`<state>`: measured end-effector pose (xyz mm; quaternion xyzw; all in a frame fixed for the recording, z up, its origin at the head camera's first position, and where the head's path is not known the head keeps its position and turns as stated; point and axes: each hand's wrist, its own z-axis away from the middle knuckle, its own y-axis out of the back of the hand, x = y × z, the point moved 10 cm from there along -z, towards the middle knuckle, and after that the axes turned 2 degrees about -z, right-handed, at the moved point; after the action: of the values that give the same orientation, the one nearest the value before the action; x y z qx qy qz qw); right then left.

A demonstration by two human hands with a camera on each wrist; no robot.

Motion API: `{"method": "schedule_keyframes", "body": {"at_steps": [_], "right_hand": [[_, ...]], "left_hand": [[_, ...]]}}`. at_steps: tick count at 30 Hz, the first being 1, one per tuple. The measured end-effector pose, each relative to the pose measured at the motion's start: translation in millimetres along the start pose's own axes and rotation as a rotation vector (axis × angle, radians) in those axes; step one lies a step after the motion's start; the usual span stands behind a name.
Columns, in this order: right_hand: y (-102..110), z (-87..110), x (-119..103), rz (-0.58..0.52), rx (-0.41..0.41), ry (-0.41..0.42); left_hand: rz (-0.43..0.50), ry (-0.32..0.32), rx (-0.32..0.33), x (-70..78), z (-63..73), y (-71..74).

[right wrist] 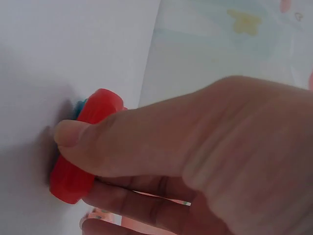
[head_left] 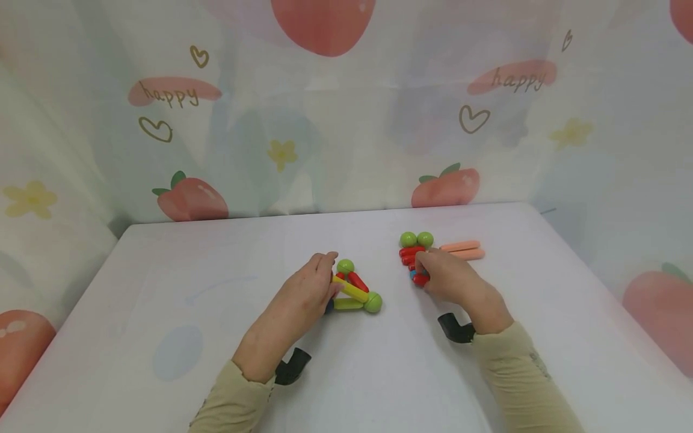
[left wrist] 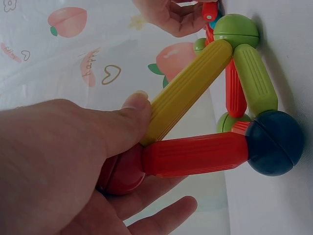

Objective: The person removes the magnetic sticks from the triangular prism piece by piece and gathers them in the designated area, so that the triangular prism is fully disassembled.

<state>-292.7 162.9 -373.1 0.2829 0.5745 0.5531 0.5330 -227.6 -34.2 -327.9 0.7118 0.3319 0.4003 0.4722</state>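
A frame of magnetic sticks and balls stands on the table, with a yellow stick (left wrist: 188, 93), a red stick (left wrist: 195, 155) and a light green stick (left wrist: 255, 78) among its parts. My left hand (head_left: 305, 294) grips the red ball (left wrist: 124, 171) at its raised corner, thumb against the yellow stick's end. Lower down sit a dark blue ball (left wrist: 275, 143) and two green balls, one at the near right corner (head_left: 373, 302). To the right, my right hand (head_left: 455, 276) pinches a short red stick (right wrist: 73, 181) between thumb and fingers, at the near end of a row of sticks.
Several red sticks (head_left: 412, 251) and a blue one lie in that row, partly hidden by the right hand. Two green balls (head_left: 425, 239) sit just behind them. Two salmon sticks (head_left: 460, 246) lie to the right. A patterned curtain (head_left: 346, 120) hangs behind the white table (head_left: 216, 270).
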Motion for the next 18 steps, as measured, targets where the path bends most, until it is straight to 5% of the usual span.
{"method": "schedule_keyframes", "body": {"at_steps": [18], "right_hand": [[1.6, 2.3, 0.9, 0.028, 0.035, -0.019]], "left_hand": [[0.005, -0.046, 0.046, 1.5, 0.0, 1.9]]}}
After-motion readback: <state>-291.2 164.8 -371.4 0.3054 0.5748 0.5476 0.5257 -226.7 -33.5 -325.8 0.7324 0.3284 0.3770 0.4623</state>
